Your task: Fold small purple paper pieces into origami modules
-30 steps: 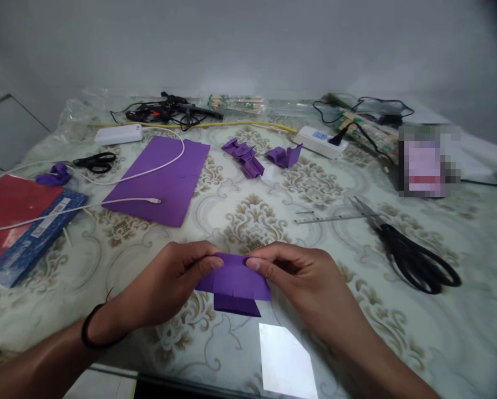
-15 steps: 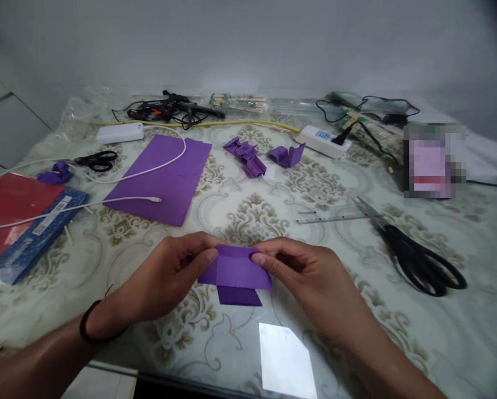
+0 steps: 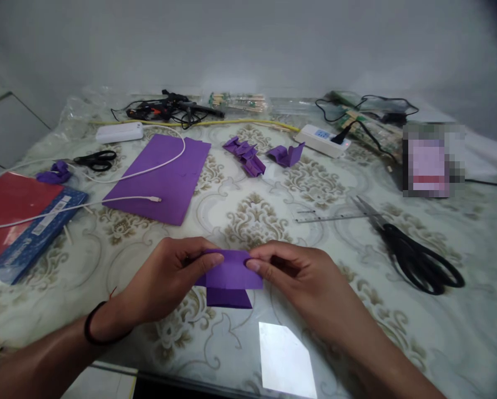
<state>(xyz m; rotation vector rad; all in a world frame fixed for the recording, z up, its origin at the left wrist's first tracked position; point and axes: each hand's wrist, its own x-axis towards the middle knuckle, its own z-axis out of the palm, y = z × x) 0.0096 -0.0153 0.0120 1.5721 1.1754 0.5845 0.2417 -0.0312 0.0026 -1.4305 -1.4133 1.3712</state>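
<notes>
A folded piece of purple paper [image 3: 234,272] is held over the near middle of the patterned table, its darker lower flap hanging toward me. My left hand [image 3: 177,274] pinches its upper left part, thumb on the front face. At the upper right corner, my right hand [image 3: 294,271] grips it between thumb and fingers. The fingertips behind the paper are hidden. Farther back lie a zigzag-folded purple paper strip [image 3: 246,156] and a smaller folded purple piece [image 3: 287,154]. Flat purple sheets [image 3: 161,177] rest to the left.
Large black-handled scissors [image 3: 419,257] and a clear ruler [image 3: 331,218] lie to the right. On the left are smaller scissors [image 3: 96,160], a red and blue packet [image 3: 28,221] and a white cable [image 3: 148,198]. A power strip [image 3: 323,141] stands at the back.
The purple paper has shifted slightly left and down. My right hand has moved left with it, and my left thumb sits a little farther in over the paper.
</notes>
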